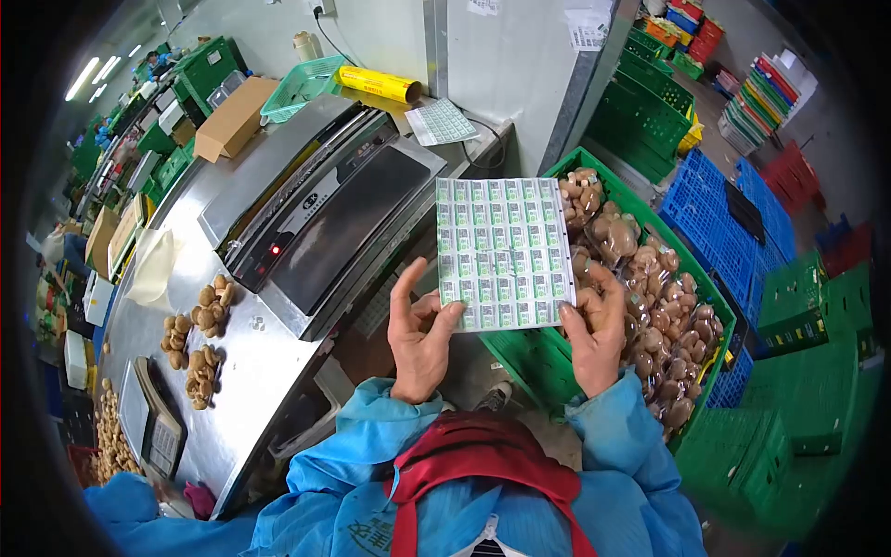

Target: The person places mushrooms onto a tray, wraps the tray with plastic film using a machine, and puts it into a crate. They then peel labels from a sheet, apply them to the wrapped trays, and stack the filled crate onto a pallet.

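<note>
A sheet of printed labels (506, 251), white with rows of small green and grey stickers, is held up in front of me. My left hand (419, 336) pinches its lower left corner between thumb and fingers. At the lower right edge, my right hand (596, 327) grips it the same way. Beyond the sheet and partly behind it, a green crate (722, 311) holds many film-wrapped packs of brown mushrooms (664, 334). To the left stands a wrapping machine (353, 209) with a black top and a lit red light.
Bunches of mushrooms (206, 311) lie on the steel table (251, 371) beside a scale (153, 418). Behind the machine are a yellow film roll (379, 84), another label sheet (442, 122) and a teal basket (302, 88). Blue pallets (715, 213) and green crates (789, 408) stand right.
</note>
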`<state>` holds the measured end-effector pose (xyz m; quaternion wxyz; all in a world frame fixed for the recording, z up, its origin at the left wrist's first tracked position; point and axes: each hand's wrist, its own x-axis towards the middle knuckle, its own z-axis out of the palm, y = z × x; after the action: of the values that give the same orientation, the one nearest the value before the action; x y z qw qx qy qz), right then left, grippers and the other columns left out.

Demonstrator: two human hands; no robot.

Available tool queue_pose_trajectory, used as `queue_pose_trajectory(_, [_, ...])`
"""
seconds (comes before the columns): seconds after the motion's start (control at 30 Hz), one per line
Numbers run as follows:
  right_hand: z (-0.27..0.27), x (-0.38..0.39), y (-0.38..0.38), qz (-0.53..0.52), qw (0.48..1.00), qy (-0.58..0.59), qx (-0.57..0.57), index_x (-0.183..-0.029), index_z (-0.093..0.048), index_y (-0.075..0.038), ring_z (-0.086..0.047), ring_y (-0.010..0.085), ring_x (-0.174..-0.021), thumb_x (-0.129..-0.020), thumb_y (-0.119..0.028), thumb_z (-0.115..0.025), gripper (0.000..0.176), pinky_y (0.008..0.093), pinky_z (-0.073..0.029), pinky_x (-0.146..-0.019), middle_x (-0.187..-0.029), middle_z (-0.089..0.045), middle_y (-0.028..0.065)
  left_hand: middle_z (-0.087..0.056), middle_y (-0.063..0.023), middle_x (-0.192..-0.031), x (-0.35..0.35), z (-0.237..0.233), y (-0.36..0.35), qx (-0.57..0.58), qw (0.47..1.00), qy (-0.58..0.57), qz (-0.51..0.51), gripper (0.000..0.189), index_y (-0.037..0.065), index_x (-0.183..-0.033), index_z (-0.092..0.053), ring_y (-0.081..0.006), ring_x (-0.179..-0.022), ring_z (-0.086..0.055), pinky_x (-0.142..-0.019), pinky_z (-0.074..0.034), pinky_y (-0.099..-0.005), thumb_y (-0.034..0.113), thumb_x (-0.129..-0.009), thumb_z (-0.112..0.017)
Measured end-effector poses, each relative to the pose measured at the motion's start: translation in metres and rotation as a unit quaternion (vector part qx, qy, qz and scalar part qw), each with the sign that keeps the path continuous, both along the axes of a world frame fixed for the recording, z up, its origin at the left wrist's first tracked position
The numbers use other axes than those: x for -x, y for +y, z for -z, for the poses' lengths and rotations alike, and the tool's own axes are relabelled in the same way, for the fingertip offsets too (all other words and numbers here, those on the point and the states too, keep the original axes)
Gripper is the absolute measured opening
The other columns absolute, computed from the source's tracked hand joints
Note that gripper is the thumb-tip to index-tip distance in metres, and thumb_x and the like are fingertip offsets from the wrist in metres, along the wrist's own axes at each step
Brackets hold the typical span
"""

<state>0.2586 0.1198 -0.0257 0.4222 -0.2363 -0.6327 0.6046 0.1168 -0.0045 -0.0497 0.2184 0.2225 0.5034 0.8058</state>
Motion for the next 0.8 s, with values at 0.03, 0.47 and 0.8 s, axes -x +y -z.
queue_pose_trajectory(0.03, [0.002,-0.003,-0.001,-0.014,1.000,0.005,-0.002,-0.116,-0.050,0.000,-0.052,0.0085,-0.079,-0.087,-0.003,-0.055,0.029,0.0221,-0.042,-0.073,-0.087,-0.057,0.0044,-0.061,-0.0077,-0.095,0.004,0.005,-0.006,0.020,0.999,0.031,0.021,0.035,-0.001,-0.117,-0.052,-0.0107,-0.085,-0.057,-0.075,-0.046,-0.0236,0.000,-0.083,-0.060])
queue_pose_trajectory(0.47, [-0.018,-0.023,-0.029,-0.067,0.995,-0.048,0.053,-0.106,-0.055,0.003,-0.058,0.0168,-0.091,-0.082,0.002,-0.056,0.024,0.0279,-0.045,-0.081,-0.099,-0.061,0.0095,-0.065,-0.0082,-0.083,0.029,-0.016,-0.046,0.134,0.879,0.458,0.010,0.030,0.002,-0.099,-0.063,-0.0217,-0.086,-0.062,-0.092,-0.041,-0.0378,0.006,-0.071,-0.072])
queue_pose_trajectory(0.8, [-0.026,-0.040,-0.022,-0.107,0.966,-0.099,-0.213,-0.075,-0.055,0.003,-0.052,0.0184,-0.069,-0.077,-0.005,-0.066,0.013,0.0287,-0.041,-0.065,-0.078,-0.056,0.0096,-0.057,-0.0018,-0.075,0.032,-0.030,-0.048,0.106,0.893,0.432,0.071,0.016,0.006,-0.083,-0.064,-0.0189,-0.074,-0.054,-0.084,-0.036,-0.0351,0.008,-0.070,-0.072])
